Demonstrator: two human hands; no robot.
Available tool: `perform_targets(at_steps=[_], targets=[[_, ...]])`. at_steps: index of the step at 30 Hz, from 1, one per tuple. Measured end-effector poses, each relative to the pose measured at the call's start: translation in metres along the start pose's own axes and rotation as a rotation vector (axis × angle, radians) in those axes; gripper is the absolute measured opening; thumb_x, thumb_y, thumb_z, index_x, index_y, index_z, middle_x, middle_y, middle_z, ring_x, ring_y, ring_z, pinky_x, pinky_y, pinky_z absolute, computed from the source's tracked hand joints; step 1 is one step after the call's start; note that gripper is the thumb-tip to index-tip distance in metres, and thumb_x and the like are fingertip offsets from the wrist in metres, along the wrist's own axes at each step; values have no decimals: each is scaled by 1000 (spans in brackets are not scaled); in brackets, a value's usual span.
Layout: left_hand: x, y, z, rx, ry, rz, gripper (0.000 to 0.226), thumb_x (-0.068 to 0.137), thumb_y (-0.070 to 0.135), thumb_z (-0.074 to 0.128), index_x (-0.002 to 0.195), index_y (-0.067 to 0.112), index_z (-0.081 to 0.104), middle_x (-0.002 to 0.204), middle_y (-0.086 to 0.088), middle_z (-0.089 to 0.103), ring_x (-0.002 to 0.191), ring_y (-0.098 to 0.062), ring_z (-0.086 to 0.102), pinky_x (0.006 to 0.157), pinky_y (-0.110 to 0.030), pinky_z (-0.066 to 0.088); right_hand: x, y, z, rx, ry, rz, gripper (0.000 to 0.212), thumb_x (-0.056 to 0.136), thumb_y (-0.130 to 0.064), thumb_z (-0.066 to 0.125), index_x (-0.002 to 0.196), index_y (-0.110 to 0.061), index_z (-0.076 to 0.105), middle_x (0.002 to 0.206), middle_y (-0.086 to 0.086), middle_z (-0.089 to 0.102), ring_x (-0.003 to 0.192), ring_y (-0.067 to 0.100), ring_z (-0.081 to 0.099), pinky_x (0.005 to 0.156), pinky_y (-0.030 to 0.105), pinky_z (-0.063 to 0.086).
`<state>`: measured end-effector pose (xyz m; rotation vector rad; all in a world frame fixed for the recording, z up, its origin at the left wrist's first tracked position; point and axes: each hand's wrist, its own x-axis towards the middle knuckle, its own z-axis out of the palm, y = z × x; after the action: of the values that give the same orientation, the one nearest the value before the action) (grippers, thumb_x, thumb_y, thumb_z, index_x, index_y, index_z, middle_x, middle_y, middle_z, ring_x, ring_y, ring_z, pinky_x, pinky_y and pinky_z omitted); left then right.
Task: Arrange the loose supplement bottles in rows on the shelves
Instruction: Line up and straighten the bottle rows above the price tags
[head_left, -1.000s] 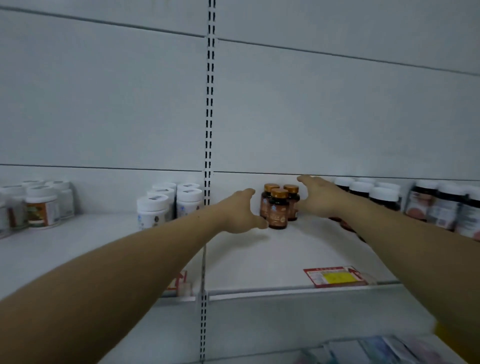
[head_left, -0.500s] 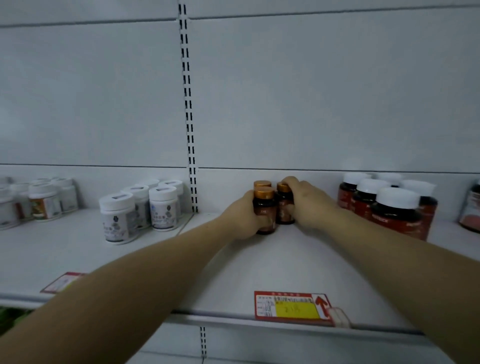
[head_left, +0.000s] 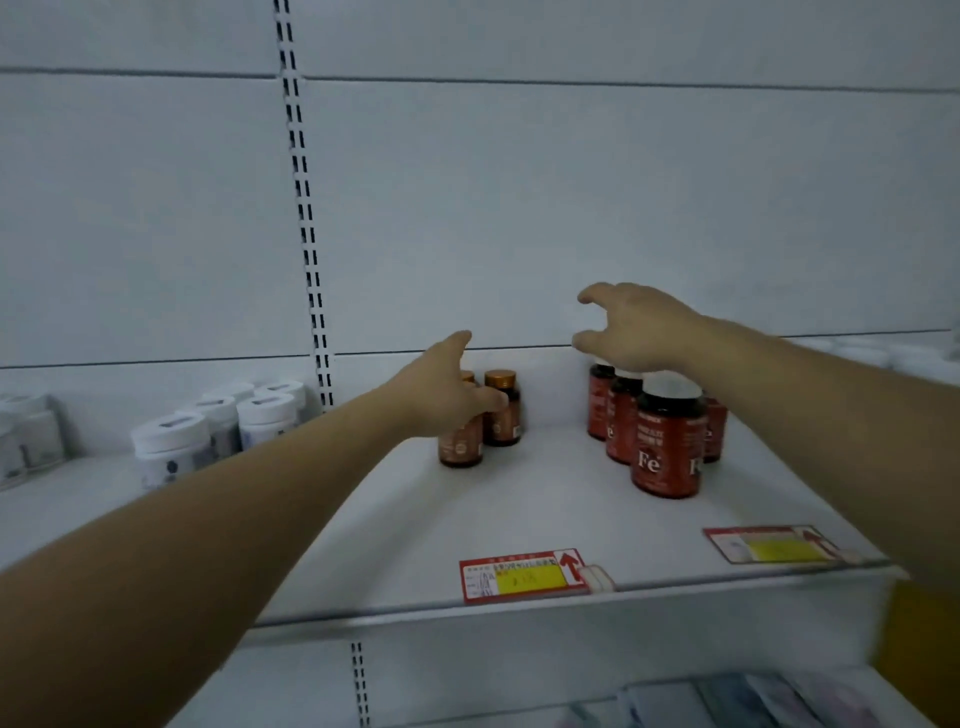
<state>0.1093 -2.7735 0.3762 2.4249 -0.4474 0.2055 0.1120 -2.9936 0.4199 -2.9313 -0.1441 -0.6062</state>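
White shelf (head_left: 545, 519) is carrying supplement bottles in clusters.
Red bottles (head_left: 667, 441) are standing right, beneath the open, empty right hand (head_left: 636, 327); left hand (head_left: 441, 395) is wrapping the nearest of the amber bottles (head_left: 501, 408) at centre.

Your left hand (head_left: 447, 395) rests against the amber bottles (head_left: 501, 408); your right hand (head_left: 631, 327) hovers, seemingly empty, above the red bottles (head_left: 667, 441).

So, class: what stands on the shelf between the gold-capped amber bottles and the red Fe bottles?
Nothing: bare white shelf separates amber bottles from Fe bottles, head view.
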Motion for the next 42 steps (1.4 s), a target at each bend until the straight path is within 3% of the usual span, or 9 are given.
perform_targets(at_steps=[8,12,16,20,24,29,33,38,42], targets=[[-17,50,52,36,-159,125,88,84,48,63,151,27,11,155,-3,24,138,-25,30,107,-35,29,-51,64,-10,103,72,201,53,99,-45,39,146,-21,34,149,8,38,132,27,39,102,35,33],[-18,72,78,-135,-212,144,82,86,34,66,150,22,16,150,-1,33,123,-14,41,90,-23,33,-62,89,6,135,48,217,50,101,-29,36,149,-21,27,153,12,31,135,29,36,101,33,33],[-6,92,111,-368,-217,128,83,80,17,74,144,24,21,122,5,47,108,-9,48,85,-24,39,-60,111,24,168,-29,184,67,94,-21,49,152,-21,16,155,11,25,136,29,35,96,29,33],[13,106,139,-476,-146,124,90,64,10,83,133,30,29,122,0,52,110,-14,57,83,-24,50,-48,135,37,228,-62,97,69,89,-31,58,147,-22,23,141,13,44,122,31,49,87,31,39],[21,108,152,-501,-94,130,74,74,-5,72,108,44,30,101,11,56,81,7,59,59,-6,47,-37,153,47,254,5,-14,63,86,-28,61,141,-22,31,127,15,54,109,32,55,80,32,41],[18,109,155,-457,-42,91,77,76,-5,70,125,42,32,109,10,58,88,6,62,70,-13,53,-31,165,53,311,-1,-112,68,83,-31,67,141,-24,32,123,13,52,106,29,55,80,31,42],[15,115,156,-413,-9,89,73,78,-6,68,115,44,31,101,14,55,71,21,57,53,-3,44,-28,166,58,324,-1,-150,69,84,-32,66,142,-25,30,126,14,50,111,31,53,84,32,41],[13,118,152,-377,-40,18,77,78,4,72,134,36,29,108,12,56,85,5,58,55,-8,45,-31,164,52,298,-48,-140,73,86,-35,65,146,-25,25,129,14,47,113,30,52,83,30,39],[11,122,146,-354,-93,-1,69,80,1,69,127,35,31,98,19,52,79,8,53,51,-5,43,-37,158,43,254,-93,-114,76,87,-34,65,148,-23,21,133,13,46,115,29,51,89,33,42]])
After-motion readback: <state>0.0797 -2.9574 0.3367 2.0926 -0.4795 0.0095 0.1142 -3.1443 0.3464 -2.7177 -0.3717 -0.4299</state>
